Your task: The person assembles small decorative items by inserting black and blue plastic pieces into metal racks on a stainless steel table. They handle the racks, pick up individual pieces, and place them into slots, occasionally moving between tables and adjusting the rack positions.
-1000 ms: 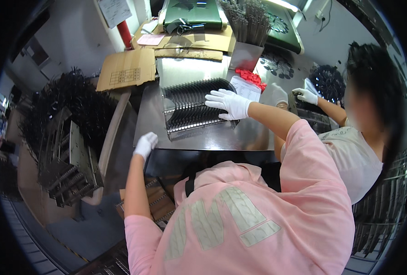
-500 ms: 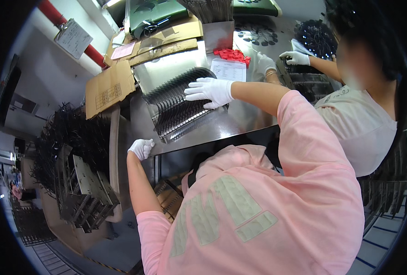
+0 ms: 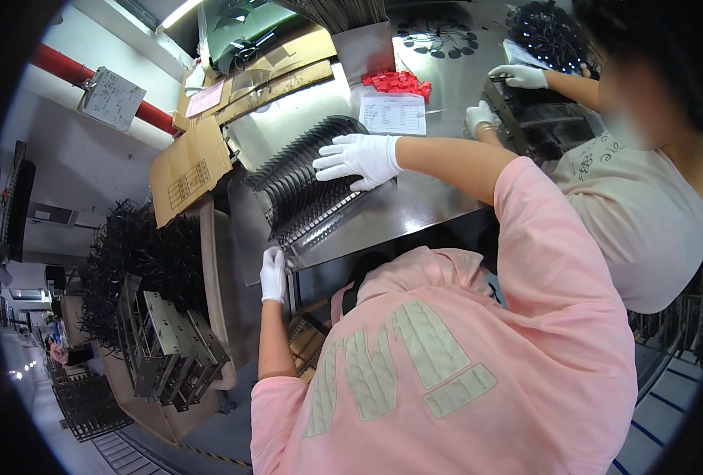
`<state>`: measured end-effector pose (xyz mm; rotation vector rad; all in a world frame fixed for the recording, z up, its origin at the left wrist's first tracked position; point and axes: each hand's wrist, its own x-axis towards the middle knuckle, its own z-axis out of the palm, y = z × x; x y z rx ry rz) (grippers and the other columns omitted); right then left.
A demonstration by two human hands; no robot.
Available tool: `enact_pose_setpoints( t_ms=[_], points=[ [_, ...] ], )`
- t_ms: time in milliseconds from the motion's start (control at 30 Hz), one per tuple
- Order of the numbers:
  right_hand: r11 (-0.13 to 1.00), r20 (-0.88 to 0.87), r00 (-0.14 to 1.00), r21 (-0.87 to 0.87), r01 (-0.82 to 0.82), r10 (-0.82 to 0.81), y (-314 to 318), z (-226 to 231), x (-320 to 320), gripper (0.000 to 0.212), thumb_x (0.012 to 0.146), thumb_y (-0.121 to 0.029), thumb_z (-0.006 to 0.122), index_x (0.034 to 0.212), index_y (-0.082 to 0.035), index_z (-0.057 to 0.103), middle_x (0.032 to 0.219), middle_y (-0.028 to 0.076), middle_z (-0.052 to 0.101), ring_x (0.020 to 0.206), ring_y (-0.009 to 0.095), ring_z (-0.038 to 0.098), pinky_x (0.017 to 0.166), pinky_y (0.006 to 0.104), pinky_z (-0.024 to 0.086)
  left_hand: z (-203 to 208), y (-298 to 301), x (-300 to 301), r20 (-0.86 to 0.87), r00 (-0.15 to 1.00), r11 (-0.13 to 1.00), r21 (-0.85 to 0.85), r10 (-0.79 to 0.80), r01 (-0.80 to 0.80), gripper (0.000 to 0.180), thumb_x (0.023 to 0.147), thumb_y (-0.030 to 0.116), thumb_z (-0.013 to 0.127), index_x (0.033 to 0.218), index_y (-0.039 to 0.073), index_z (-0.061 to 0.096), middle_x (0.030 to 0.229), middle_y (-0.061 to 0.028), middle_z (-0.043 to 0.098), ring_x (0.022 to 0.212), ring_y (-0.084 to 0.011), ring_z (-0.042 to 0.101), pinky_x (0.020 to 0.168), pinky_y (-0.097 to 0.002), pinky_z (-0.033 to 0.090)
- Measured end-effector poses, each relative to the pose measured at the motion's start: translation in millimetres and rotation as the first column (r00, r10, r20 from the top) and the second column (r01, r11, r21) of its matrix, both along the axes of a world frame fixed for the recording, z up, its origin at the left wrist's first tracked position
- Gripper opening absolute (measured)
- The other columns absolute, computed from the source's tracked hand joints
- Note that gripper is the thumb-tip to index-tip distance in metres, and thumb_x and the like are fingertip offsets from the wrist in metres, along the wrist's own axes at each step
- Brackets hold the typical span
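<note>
A rack of black curved blades [image 3: 300, 190] sits on the steel bench [image 3: 438, 207], at a slant, its near left corner close to the bench's front edge. The blades stand in a close row, overlapping along its length. The right hand [image 3: 359, 161], in a white glove, lies over the rack's right part with its fingers spread and extended, resting on the blades and not closed round any. The left hand [image 3: 273, 275], gloved too, is at the bench edge just below the rack's near left corner; I cannot tell whether it grasps anything.

Just beyond the rack's right end lies a printed sheet [image 3: 393, 115], with a heap of red pieces [image 3: 399, 84] behind it. Further behind the rack stands a metal box [image 3: 365, 49] holding a bundle of thin grey strips [image 3: 331, 14]. To the rack's left is a flap of cardboard [image 3: 189, 172]; left of and nearer than the rack, a mass of black strips [image 3: 149, 273] and stacked metal frames [image 3: 173, 340]. Well to the rack's right, a co-worker [image 3: 628, 214] in white gloves has both hands at a dark slotted frame [image 3: 547, 119].
</note>
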<state>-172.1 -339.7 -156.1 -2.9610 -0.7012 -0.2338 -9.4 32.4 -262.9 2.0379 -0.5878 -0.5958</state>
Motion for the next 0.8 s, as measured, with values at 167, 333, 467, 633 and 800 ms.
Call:
enact_pose_setpoints(
  t_ms=[167, 333, 467, 633, 800],
  points=[
    [1.0, 0.026, 0.999, 0.023, -0.02, 0.019, 2.0, 8.1, -1.9, 0.073, 0.083, -0.032, 0.072, 0.15, -0.014, 0.047, 0.154, 0.013, 0.045, 0.144, 0.033, 0.04, 0.117, 0.0495, 0.033, 21.2, -17.9, -28.5, 0.326, 0.944, 0.919, 0.383, -0.041, -0.093, 0.039, 0.09, 0.034, 0.073, 0.105, 0.0, 0.063, 0.096, -0.0258, 0.072, 0.095, -0.0444, 0.069, 0.083, -0.049, 0.054],
    [0.999, 0.002, 1.0, -0.039, 0.013, -0.013, 9.1, 24.4, -2.1, 0.072, 0.083, -0.036, 0.074, 0.148, -0.015, 0.049, 0.153, 0.011, 0.046, 0.144, 0.031, 0.04, 0.116, 0.0488, 0.034, 26.1, -35.2, -47.3, 0.527, 0.849, 0.834, 0.454, 0.032, -0.313, 0.039, 0.096, 0.041, 0.064, 0.103, 0.002, 0.062, 0.091, -0.0258, 0.071, 0.088, -0.0454, 0.068, 0.077, -0.053, 0.054],
    [0.89, 0.284, 0.955, 0.452, -0.058, -0.082, 65.7, 15.5, -15.6, 0.057, 0.08, -0.029, 0.075, 0.132, -0.013, 0.06, 0.133, 0.013, 0.06, 0.12, 0.033, 0.06, 0.1, 0.0465, 0.048, 28.6, -33.8, -50.1, 0.514, 0.857, 0.795, 0.502, 0.042, -0.34, 0.04, 0.098, 0.042, 0.061, 0.096, 0.003, 0.059, 0.089, -0.0243, 0.07, 0.084, -0.0447, 0.068, 0.074, -0.0536, 0.053],
    [-0.032, -0.622, 0.667, 0.741, 0.671, -0.409, 144.9, -57.4, -65.9, 0.038, 0.095, -0.028, 0.064, 0.125, -0.006, 0.065, 0.108, 0.012, 0.071, 0.089, 0.024, 0.071, 0.082, 0.0362, 0.056, 19.6, -33.1, -49.1, 0.552, 0.827, 0.834, 0.404, 0.106, -0.376, 0.035, 0.099, 0.038, 0.06, 0.096, 0.003, 0.056, 0.09, -0.0231, 0.069, 0.085, -0.0443, 0.067, 0.075, -0.0535, 0.051],
    [-0.93, -0.724, 0.687, 0.29, 0.224, -0.06, 108.5, -113.0, -80.9, 0.04, 0.107, -0.025, 0.049, 0.143, -0.009, 0.052, 0.137, 0.011, 0.061, 0.119, 0.027, 0.062, 0.101, 0.0412, 0.049, 9.7, -32.7, -44.9, 0.584, 0.799, 0.869, 0.313, 0.142, -0.384, 0.03, 0.097, 0.031, 0.063, 0.098, 0.002, 0.056, 0.095, -0.0232, 0.067, 0.09, -0.0432, 0.065, 0.079, -0.0513, 0.051]
  ],
)
